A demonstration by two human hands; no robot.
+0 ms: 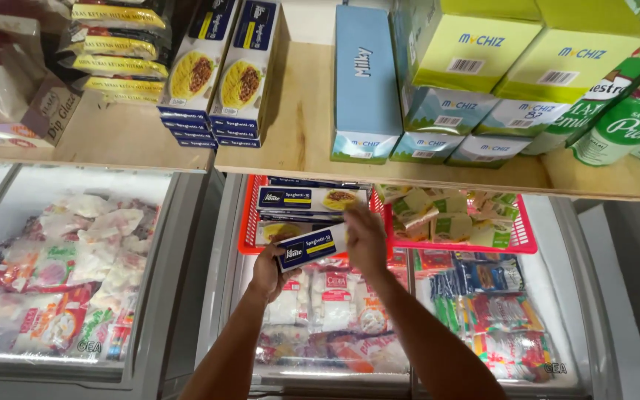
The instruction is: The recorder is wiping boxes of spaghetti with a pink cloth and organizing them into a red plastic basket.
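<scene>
Both my hands hold one long blue and white pasta box (pixel 311 247) end-on, just in front of a red plastic basket (pixel 249 222). My left hand (pixel 270 271) grips its lower left end from beneath. Over the box's right end my right hand (pixel 365 241) is closed. Inside the red basket lie more pasta boxes (pixel 309 198) of the same kind, stacked flat. The basket rests on the glass lid of a chest freezer (pixel 225 244), under a wooden shelf (pixel 301 126).
A pink basket (pixel 518 241) of small green and white packs sits beside the red one. On the wooden shelf stand pasta boxes (pixel 220 70), a blue carton (pixel 364 81), green cartons (pixel 468 44) and green pouches (pixel 627 118). A second freezer (pixel 61 274) of frozen packs stands at left.
</scene>
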